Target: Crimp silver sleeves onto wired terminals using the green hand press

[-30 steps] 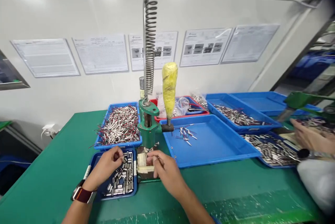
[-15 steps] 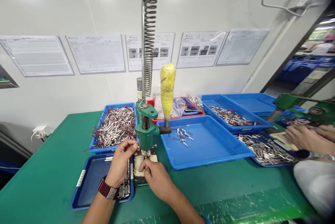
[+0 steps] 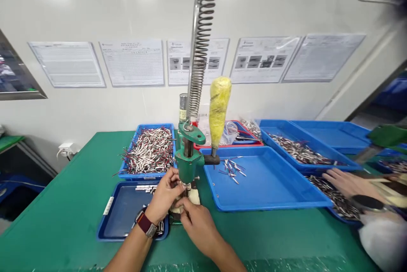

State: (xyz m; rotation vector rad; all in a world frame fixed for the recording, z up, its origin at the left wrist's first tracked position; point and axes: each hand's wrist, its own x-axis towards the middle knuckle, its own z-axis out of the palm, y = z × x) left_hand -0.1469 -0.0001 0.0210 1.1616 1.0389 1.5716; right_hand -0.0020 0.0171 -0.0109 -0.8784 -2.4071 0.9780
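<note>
A green hand press (image 3: 187,164) with a tall spring and a yellow wrapped handle (image 3: 219,110) stands in front of me. My left hand (image 3: 167,193), with a watch on its wrist, is at the left of the press's lower end, thumb and fingers pinched together. What they pinch is too small to make out. Bent fingers of my right hand (image 3: 199,223) are closed at the front of the press base (image 3: 193,197), close to my left fingertips. Whether they hold a part is hidden.
Wired parts fill a blue tray (image 3: 146,175) behind a dark blue tray (image 3: 119,212) of metal pieces. Right of the press, a blue tray (image 3: 254,178) holds several wired parts. Another person's hand (image 3: 352,185) reaches over a parts tray at the right.
The view has turned left, so the press and trays appear farther right. My left fingers have come nearer the press's lower end. The other person's hand has moved over the metal parts.
</note>
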